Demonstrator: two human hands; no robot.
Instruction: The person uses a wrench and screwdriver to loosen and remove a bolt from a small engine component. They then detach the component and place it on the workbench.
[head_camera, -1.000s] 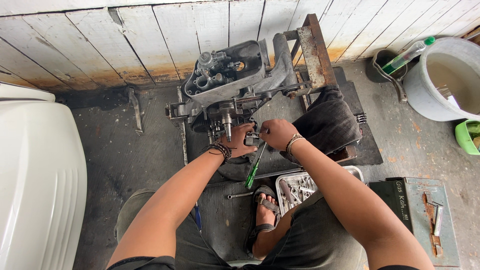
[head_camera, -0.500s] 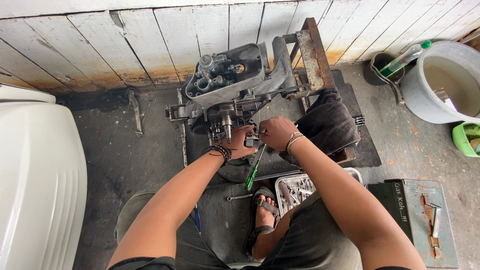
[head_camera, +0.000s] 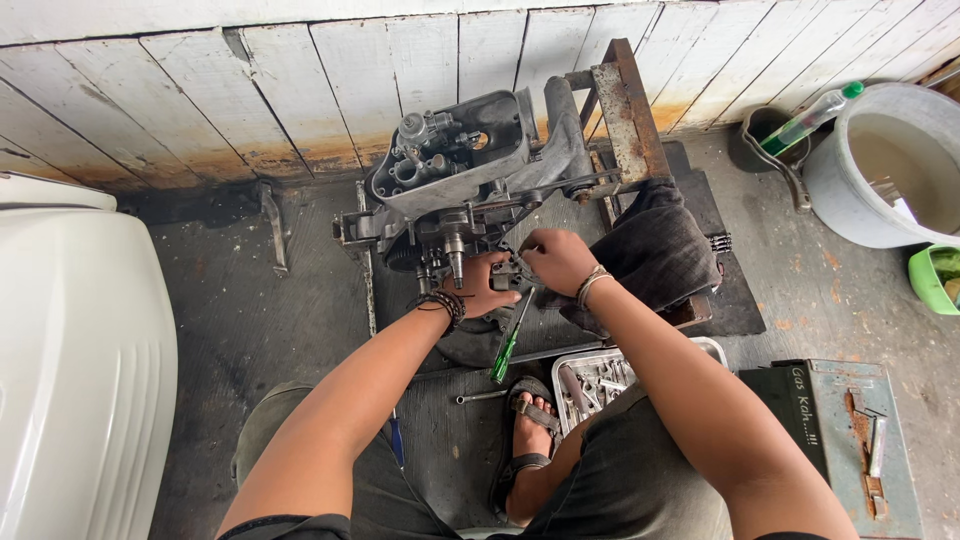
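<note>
A grey engine block (head_camera: 455, 170) sits on a rusty metal stand (head_camera: 625, 105) against a white plank wall. Both my hands meet at its lower front. My left hand (head_camera: 482, 292), with dark bracelets on the wrist, presses against the underside of the engine and grips a small metal part (head_camera: 506, 276). My right hand (head_camera: 556, 262) closes its fingers on the same spot from the right. A green-handled screwdriver (head_camera: 506, 350) sticks out below my right hand, handle pointing toward me; it seems held in that hand.
A white scooter body panel (head_camera: 70, 350) fills the left. A tray of tools (head_camera: 600, 375) lies by my sandalled foot (head_camera: 530, 430), a metal toolbox (head_camera: 850, 430) to the right. A dark cloth (head_camera: 660, 250), a grey bucket (head_camera: 880, 170), a green bowl (head_camera: 935, 280).
Both hands have stayed on the lower front of the engine with only small finger movements. The screwdriver hangs in about the same place.
</note>
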